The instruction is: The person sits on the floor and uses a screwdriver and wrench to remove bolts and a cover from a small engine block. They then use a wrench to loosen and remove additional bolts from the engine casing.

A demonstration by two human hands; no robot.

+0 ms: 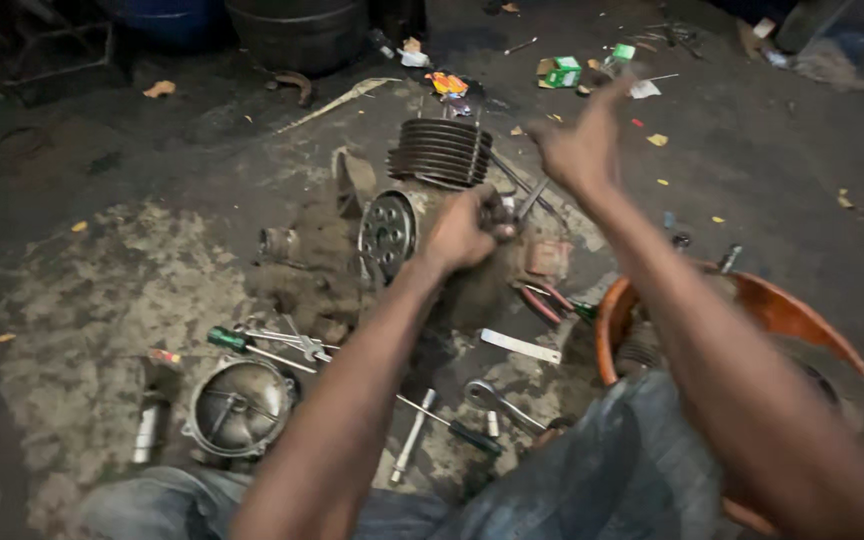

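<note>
Engine block [372, 250]: it lies on the dirty floor in the middle of my view, far from my knees. I judge that its long axis runs from the near left up to the far right, where the finned cylinder [440, 152] stands at the far end.
Orange basin [782, 310]: near right, partly behind my right arm. I cannot make out what is inside.
Left hand [464, 232]: it is the nearer hand to the engine block. It is closed in a fist on the top right side of the block, just right of the round perforated cover [388, 232]. It seems to hold a tool or a part, but the fingers hide it and I cannot tell what it is.
Right hand [580, 145]: it is raised above the floor, farther and more right than the block, with fingers spread and nothing in it. It is blurred by motion.
Thin metal tool [530, 200]: it sticks out from the fist toward the far right. I cannot see its end.
Loose tools: a wrench [497, 400] and a green-handled screwdriver [232, 340] lie near me, apart from both hands.
</note>
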